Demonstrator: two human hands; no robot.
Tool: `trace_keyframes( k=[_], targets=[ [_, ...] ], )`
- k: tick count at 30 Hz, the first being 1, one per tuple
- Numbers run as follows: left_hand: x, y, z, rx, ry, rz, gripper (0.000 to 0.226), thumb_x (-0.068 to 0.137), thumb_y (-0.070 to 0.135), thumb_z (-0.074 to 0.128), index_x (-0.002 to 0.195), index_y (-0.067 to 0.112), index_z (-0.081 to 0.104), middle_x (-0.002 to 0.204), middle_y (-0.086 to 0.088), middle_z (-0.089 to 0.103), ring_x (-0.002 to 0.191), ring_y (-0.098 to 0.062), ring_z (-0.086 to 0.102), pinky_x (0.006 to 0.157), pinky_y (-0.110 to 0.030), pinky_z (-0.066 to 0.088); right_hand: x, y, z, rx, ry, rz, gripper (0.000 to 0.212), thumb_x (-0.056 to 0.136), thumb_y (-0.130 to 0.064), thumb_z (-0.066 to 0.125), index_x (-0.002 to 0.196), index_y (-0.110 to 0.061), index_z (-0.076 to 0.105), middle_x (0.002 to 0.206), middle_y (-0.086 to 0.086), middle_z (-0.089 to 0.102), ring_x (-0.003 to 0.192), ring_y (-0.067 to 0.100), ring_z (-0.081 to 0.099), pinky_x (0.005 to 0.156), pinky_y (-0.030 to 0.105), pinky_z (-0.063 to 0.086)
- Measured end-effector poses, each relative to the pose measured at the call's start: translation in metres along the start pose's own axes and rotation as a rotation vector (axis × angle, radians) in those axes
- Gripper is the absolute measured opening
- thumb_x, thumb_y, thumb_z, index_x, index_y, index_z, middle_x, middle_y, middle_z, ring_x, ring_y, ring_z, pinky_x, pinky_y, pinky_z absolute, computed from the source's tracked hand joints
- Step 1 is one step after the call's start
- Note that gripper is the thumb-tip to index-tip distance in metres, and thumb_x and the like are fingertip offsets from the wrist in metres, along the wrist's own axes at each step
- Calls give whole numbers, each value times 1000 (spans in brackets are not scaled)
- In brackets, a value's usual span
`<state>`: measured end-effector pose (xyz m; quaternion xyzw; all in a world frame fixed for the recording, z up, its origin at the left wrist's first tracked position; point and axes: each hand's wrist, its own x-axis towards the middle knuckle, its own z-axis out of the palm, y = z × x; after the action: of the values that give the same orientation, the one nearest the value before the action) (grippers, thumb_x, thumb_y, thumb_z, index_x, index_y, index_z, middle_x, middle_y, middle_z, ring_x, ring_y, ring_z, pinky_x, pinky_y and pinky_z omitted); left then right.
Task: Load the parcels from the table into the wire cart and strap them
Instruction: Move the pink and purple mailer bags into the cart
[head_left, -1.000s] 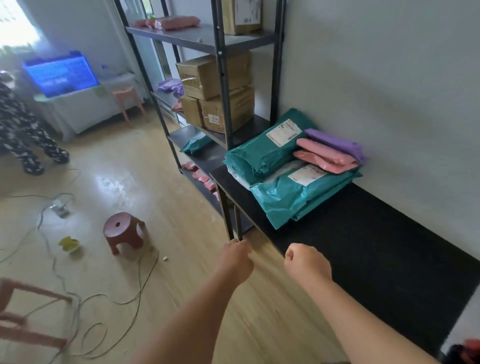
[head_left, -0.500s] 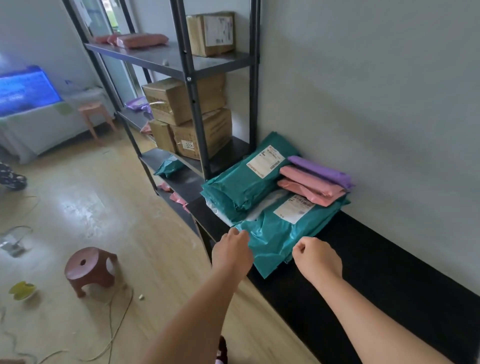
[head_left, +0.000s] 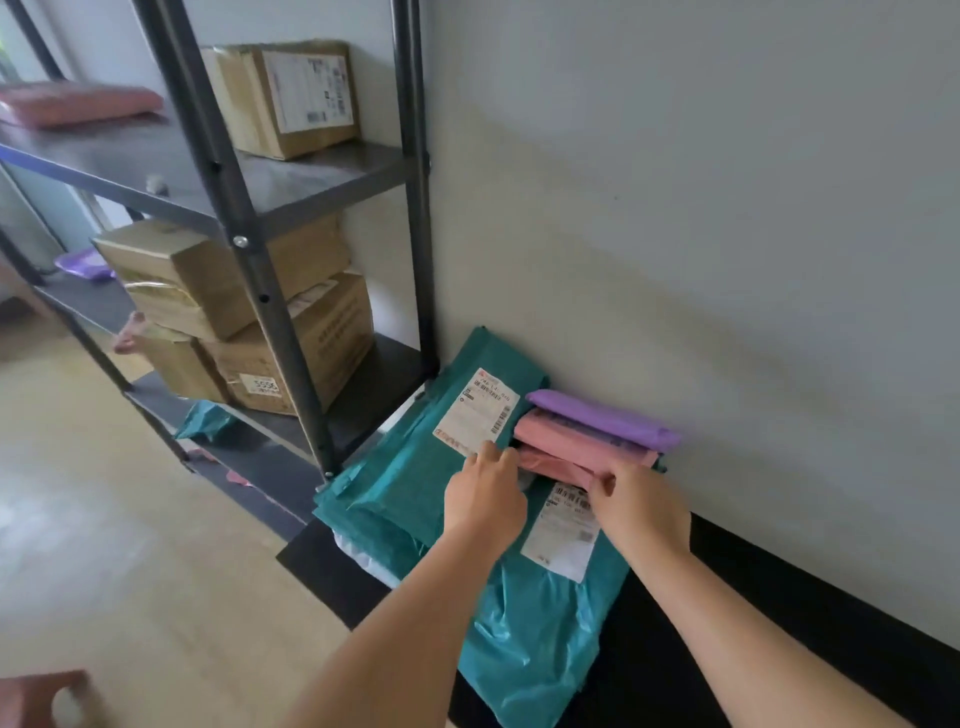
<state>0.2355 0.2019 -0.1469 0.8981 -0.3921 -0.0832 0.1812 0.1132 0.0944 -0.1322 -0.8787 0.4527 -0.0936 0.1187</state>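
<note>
A heap of soft parcels lies on the black table (head_left: 779, 623) against the wall. Two large teal parcels carry white labels: one at the left (head_left: 415, 467), one in front (head_left: 540, 623). Stacked beside them are a purple parcel (head_left: 602, 418) on top, a pink parcel (head_left: 576, 441) under it and a lower pink parcel (head_left: 550, 465). My left hand (head_left: 485, 499) has its fingertips at the left end of the lower pink parcel. My right hand (head_left: 641, 506) pinches its near edge. No wire cart is in view.
A dark metal shelf rack (head_left: 249, 249) stands left of the table, holding cardboard boxes (head_left: 234, 291), a small teal parcel (head_left: 205, 421) and a pink parcel (head_left: 72, 104). A brown stool (head_left: 36, 699) sits on the wooden floor at the bottom left.
I have come closer to the table. Both hands moved forward from the table's edge over the teal parcels to the lower pink parcel.
</note>
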Motion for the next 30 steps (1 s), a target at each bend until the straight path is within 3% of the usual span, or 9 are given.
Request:
trace_keyframes(
  k=[2,4,6,14,17,22,27,30],
  targets=[
    [26,3,-1,6,1,48,33,96,21,48,129,20,50,128,-1,47,110,-23,49,77,-34,45,21,-2,-5,0,53,-9,10,94,-28,58,96,-20,64,89,-6,64,78,12,60,64,26,50],
    [50,6,-2,11,4,95,40,94,17,51,134,20,46,131,-1,46,113,-22,47,86,-35,46,41,-2,-9,-63,59,4,23,91,-23,60,114,-21,62,111,-3,59,102,15,54,73,25,44],
    [72,12,-1,18,-4,144,47,93,14,51,138,19,42,135,-2,43,119,-23,44,95,-35,44,59,0,-10,-138,53,26,35,90,-22,59,124,-24,57,121,-2,52,115,18,46,83,29,44],
    [136,31,23,71,-30,350,46,90,17,52,135,19,43,138,-2,43,127,-22,41,110,-36,33,99,18,17,-171,-22,164,51,87,-17,52,137,-22,48,135,1,52,124,25,46,106,43,36],
    [147,35,34,59,-73,371,44,89,19,54,132,19,45,137,-1,45,127,-21,41,109,-34,33,104,23,25,-143,-60,215,48,90,-22,51,137,-23,46,133,1,55,121,24,49,104,45,39],
    [150,33,44,76,-131,367,49,89,27,57,135,19,42,139,-1,44,128,-22,40,106,-34,34,104,30,28,-161,-83,201,32,90,-20,52,121,-25,56,117,-1,62,105,21,55,89,37,44],
    [150,34,41,46,-138,334,46,90,22,54,135,21,44,139,-1,43,126,-23,40,100,-34,38,99,33,26,-192,14,184,33,91,-15,48,117,-27,62,114,-4,65,105,21,53,78,33,37],
    [145,35,35,-3,-112,290,50,90,19,56,137,19,41,140,-3,40,125,-24,41,98,-35,42,93,33,19,-159,101,175,35,92,-14,48,120,-26,64,116,-5,67,108,22,54,78,33,38]
  ],
)
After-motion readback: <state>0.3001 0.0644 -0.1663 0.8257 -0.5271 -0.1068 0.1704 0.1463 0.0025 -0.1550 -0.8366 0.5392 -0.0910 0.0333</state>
